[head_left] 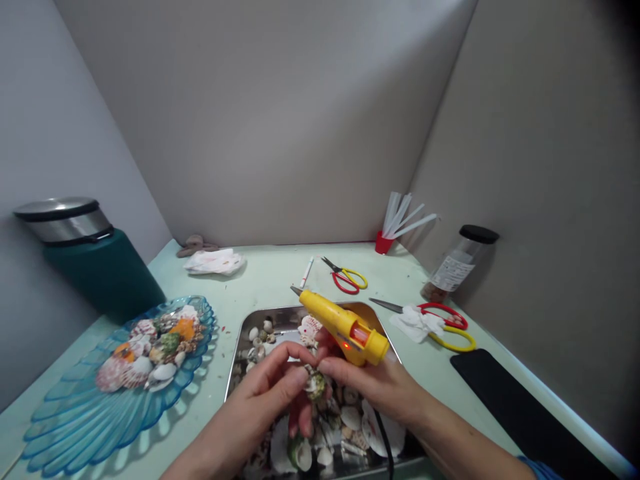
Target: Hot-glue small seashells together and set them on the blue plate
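Observation:
Over a metal tray (240, 333) of seashells, my two hands meet at the fingertips. My left hand (273, 383) is closed around a small green-and-white seashell (316, 387). In my right hand (363, 380) is a yellow hot glue gun (337, 320), its nozzle pointing up and to the left and a small red light glowing on its side. The right thumb and fingertips come close to the shell; whether they touch it I cannot tell. A larger green-and-white snail shell (301, 455) lies below my left hand.
A blue shell-shaped dish (100, 427) with shells stands left, before a teal bottle (100, 273). Scissors (345, 277) and a marker (307, 272) lie behind the tray. At right are larger scissors (453, 327), a jar (455, 267) and a red cup (383, 243) of glue sticks.

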Demonstrator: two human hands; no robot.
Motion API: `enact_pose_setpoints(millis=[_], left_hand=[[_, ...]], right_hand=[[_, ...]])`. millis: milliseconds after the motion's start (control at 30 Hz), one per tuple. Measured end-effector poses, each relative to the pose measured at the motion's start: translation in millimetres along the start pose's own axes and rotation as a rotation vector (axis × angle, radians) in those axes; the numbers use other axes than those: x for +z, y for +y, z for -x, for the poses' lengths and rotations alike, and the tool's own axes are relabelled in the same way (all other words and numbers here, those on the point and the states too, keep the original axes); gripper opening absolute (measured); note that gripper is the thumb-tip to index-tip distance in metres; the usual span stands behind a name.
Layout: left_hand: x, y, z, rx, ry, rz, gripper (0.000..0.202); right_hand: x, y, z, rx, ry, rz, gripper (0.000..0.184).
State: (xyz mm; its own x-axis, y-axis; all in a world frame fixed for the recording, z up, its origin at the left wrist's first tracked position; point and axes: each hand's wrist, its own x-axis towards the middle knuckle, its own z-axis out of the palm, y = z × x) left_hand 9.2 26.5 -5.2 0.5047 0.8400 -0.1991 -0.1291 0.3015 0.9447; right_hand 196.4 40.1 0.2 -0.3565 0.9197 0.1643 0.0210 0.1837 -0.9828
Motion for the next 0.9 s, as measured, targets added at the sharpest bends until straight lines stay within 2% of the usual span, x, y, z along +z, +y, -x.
enact_pose_setpoints(millis=[233, 467, 633, 900], left_hand=[[2.2, 4, 0, 0.018, 0.004, 0.082, 0.020], [4.8, 8, 0, -0.038, 0.048, 0.094, 0.027], [6.0, 9, -1, -0.063, 0.047, 0.092, 0.030], [6.1, 8, -1, -0.031, 0.013, 0.142, 0.029]], right_hand=[[-1, 4, 1, -0.061, -0.064, 0.005, 0.021], [1, 2, 4, -0.241, 0.005, 0.360, 0.005], [1, 1, 3, -0.277, 0.035, 0.441, 0.003], [0, 11, 4, -0.332, -0.022, 0.444, 0.012]])
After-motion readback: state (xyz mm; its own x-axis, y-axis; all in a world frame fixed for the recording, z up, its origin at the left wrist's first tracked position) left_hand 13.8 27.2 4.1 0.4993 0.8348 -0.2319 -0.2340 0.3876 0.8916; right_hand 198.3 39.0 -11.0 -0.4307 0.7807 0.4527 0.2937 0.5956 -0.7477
